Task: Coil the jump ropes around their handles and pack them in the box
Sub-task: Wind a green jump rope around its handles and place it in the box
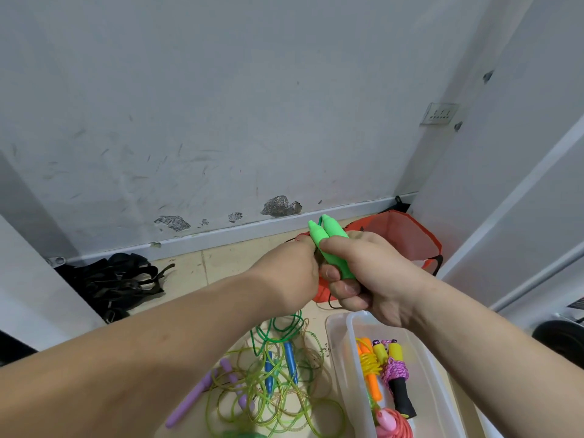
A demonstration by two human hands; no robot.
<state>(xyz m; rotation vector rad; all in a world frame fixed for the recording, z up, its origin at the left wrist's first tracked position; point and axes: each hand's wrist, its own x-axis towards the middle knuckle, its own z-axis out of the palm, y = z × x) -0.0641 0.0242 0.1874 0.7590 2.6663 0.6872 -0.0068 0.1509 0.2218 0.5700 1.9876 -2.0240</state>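
**Green handles gripped together above the floor**

The right hand [376, 279] wraps round a pair of green handles [319, 233] held side by side at the centre of view. Its thumb lies across the front of them, its fingers curl beneath, and the tapered tips point up toward 12 o'clock. The left hand [289, 270] sits tight against the handles from the 9 o'clock side with its back to the camera. Its fingers are bent in toward them, but I cannot tell what they hold. A thin dark cord [330, 303] hangs just under the two hands.

At 6 o'clock, on the tiled floor [221, 263], is a loose tangle of clear green and yellowish ropes [278, 396], with blue handles [290, 361] and purple handles [189, 403] among them. At 5 o'clock, just beside the tangle, stands a clear plastic box [349, 358]. It holds coiled ropes: an orange-handled one wound in yellow [369, 368], a yellow-and-black-handled one wound in pink [396, 374], and a pink one with coral cord [395, 422].

Behind the hands, toward 3 o'clock, lies an orange bag [401, 235]. A heap of black straps [120, 279] rests by the wall at 8 o'clock.
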